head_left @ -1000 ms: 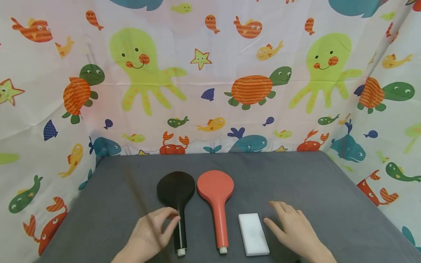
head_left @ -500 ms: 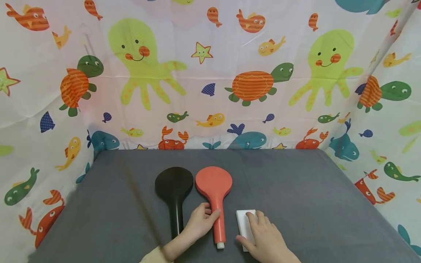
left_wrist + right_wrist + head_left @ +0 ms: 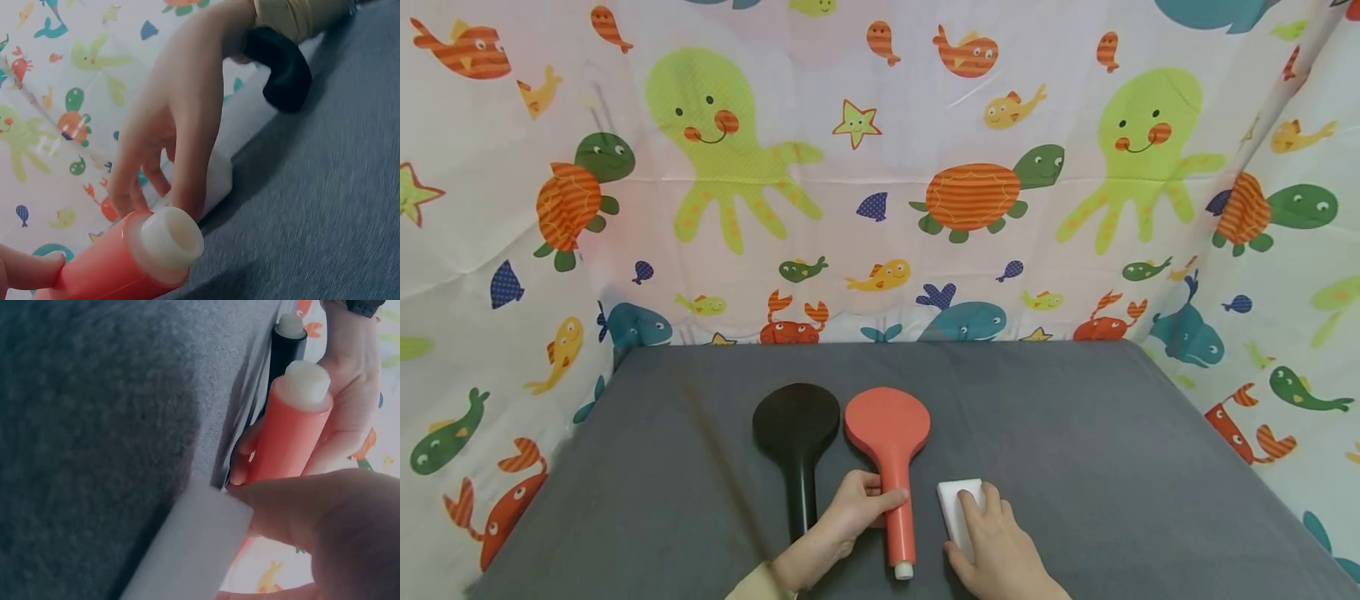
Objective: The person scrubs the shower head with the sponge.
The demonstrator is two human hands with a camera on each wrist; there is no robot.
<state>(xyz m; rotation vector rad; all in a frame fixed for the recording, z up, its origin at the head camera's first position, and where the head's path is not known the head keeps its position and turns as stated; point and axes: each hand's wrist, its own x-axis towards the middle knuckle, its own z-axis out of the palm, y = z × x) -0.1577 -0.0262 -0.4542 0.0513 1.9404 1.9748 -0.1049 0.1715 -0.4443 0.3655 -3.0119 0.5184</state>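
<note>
The coral-red paddle (image 3: 887, 421) has a round head, a straight handle and a white tip. My left hand (image 3: 850, 512) grips its handle, thumb across the top and fingers underneath. To the right, my right hand (image 3: 1006, 546) holds a white rectangular block (image 3: 955, 508), with its thumb along the near left side and fingers over the right edge. The hand covers much of the block. Seen from the left wrist, the handle (image 3: 112, 265) has its white end toward the camera. From the right wrist, the thumb lies against the block (image 3: 194, 550).
A black paddle (image 3: 796, 421) of the same shape lies left of the red one, its lower handle hidden behind my left forearm. Everything is on a grey cloth-covered table (image 3: 1075, 433). A curtain (image 3: 880, 208) printed with sea animals encloses the back and sides.
My left hand has moved right from the black paddle's handle to the red one and closed round it. The right hand has moved left onto the white block and now grips it.
</note>
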